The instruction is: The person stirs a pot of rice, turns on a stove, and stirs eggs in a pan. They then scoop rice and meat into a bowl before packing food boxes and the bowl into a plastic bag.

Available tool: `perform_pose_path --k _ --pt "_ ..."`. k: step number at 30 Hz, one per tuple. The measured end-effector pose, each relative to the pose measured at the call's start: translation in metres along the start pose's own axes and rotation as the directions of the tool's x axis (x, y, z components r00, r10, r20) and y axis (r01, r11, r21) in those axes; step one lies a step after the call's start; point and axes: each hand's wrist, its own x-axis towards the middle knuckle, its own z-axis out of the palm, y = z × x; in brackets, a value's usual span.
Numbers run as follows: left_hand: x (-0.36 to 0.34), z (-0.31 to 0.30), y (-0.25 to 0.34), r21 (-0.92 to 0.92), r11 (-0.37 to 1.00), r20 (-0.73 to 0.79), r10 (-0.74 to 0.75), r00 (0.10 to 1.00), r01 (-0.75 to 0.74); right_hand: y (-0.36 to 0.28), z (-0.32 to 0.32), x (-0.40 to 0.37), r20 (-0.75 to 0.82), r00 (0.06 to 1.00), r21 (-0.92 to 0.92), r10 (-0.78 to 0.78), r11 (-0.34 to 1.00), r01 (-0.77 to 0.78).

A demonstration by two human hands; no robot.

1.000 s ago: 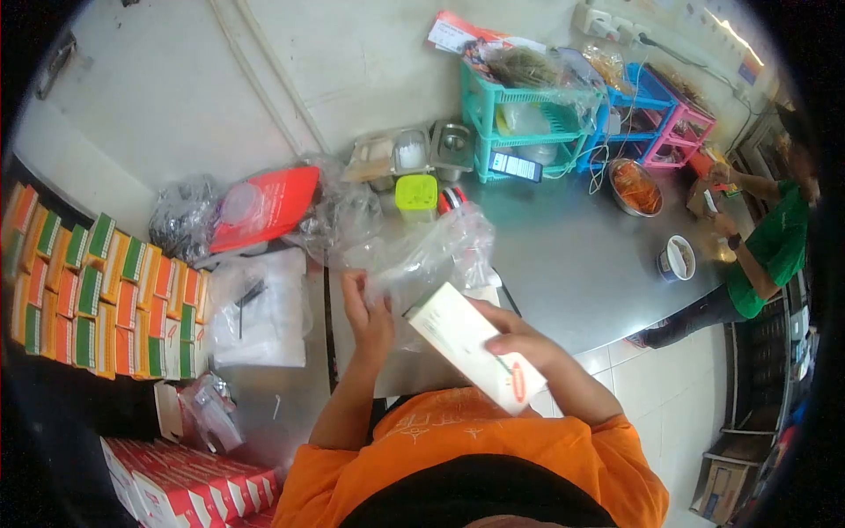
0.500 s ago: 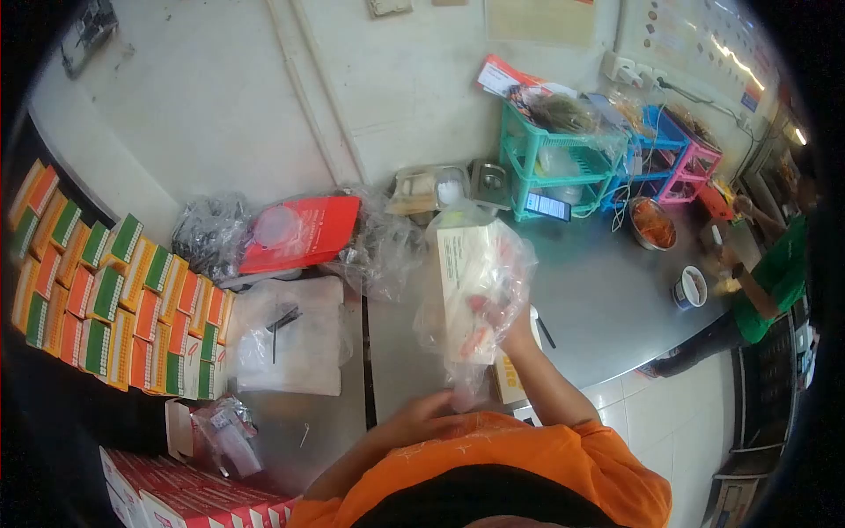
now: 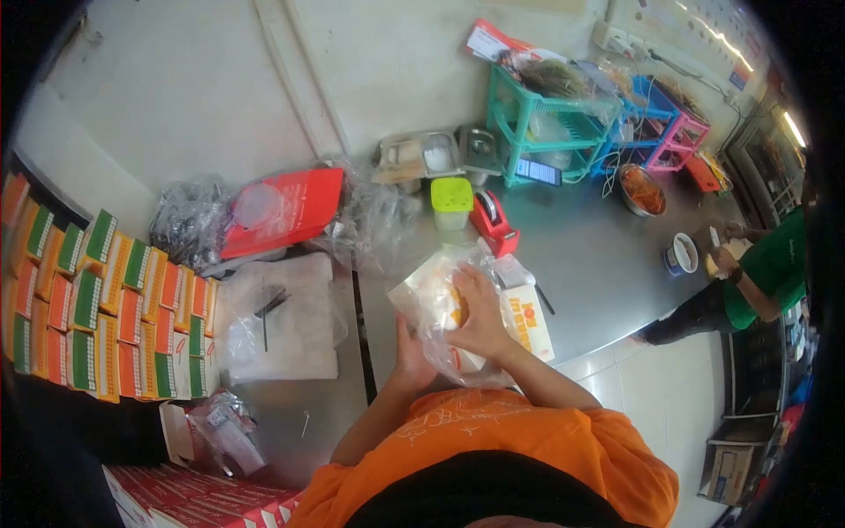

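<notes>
A white box with orange and yellow print, wrapped in a clear plastic bag (image 3: 433, 297), is held in front of my orange shirt. My left hand (image 3: 412, 356) presses against its left side, fingers partly hidden by the plastic. On the bag's right side, my right hand (image 3: 482, 319) grips it from above with bent fingers. Just right of the bag, another printed box (image 3: 532, 324) lies on the steel table (image 3: 585, 286). Beyond the bag stand a tub with a lime-green lid (image 3: 451, 195) and a red tape dispenser (image 3: 495, 229).
Folded cartons (image 3: 106, 304) are stacked at the left. A pile of plastic bags (image 3: 295, 339) lies beside me. Teal racks (image 3: 550, 132), a phone (image 3: 539, 172), a metal bowl (image 3: 643, 190) and a white tub (image 3: 681, 254) stand farther right, near a person in green (image 3: 775, 273).
The bagged box has come down and closer to me, tilting over. My left hand has risen to its side, and my right hand has moved onto it. The green-lidded tub and tape dispenser are now uncovered.
</notes>
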Motion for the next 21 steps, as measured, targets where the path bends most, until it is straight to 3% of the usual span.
perform_pose_path --k 3,4,5,6,8,10,11,13,14,16,18,21 --pt "-0.001 -0.012 -0.013 -0.133 0.99 0.025 -0.04 0.999 0.043 -0.004 0.006 -0.005 0.158 0.987 -0.229 0.026 0.973 0.011" --pt "-0.004 -0.024 -0.016 -0.14 0.989 0.015 -0.049 0.999 0.05 0.0 0.012 -0.007 0.166 0.985 -0.229 0.04 0.973 -0.001" --pt "-0.006 -0.049 -0.02 0.15 0.987 -0.141 -0.039 0.989 0.061 0.005 0.017 -0.009 0.235 0.971 -0.306 0.036 0.951 0.039" --pt "-0.006 -0.08 -0.022 0.425 0.898 -0.278 0.013 0.961 0.111 0.012 0.022 -0.011 0.302 0.953 -0.378 0.035 0.922 0.086" --pt "-0.012 -0.181 -0.011 0.708 0.699 -0.335 0.204 0.92 0.103 0.023 0.036 -0.017 0.342 0.939 -0.384 0.022 0.915 0.119" --pt "-0.033 -0.102 0.019 0.635 0.766 -0.532 0.344 0.773 0.096 0.026 0.049 -0.025 0.527 0.845 -0.396 -0.093 0.853 0.34" --pt "-0.035 -0.093 0.028 0.633 0.767 -0.539 0.333 0.774 0.111 0.027 0.055 -0.028 0.596 0.797 -0.403 -0.099 0.821 0.404" --pt "-0.037 -0.088 0.042 0.787 0.599 -0.351 0.234 0.907 0.149 0.029 0.063 -0.029 0.599 0.793 -0.347 -0.109 0.858 0.379" --pt "-0.035 -0.094 0.044 0.785 0.599 -0.356 0.227 0.907 0.158 0.031 0.067 -0.03 0.598 0.791 -0.291 -0.129 0.885 0.364" --pt "-0.029 -0.103 0.045 0.959 0.206 -0.251 0.298 0.921 0.194 0.035 0.07 -0.032 0.565 0.809 -0.252 -0.162 0.9 0.357" --pt "-0.031 -0.1 0.046 0.96 0.214 -0.245 0.323 0.914 0.182 0.037 0.068 -0.032 0.613 0.763 -0.261 -0.207 0.858 0.443" --pt "-0.041 -0.064 0.055 0.956 0.26 -0.231 0.37 0.9 0.139 0.038 0.063 -0.037 0.568 0.811 -0.332 -0.144 0.861 0.385"
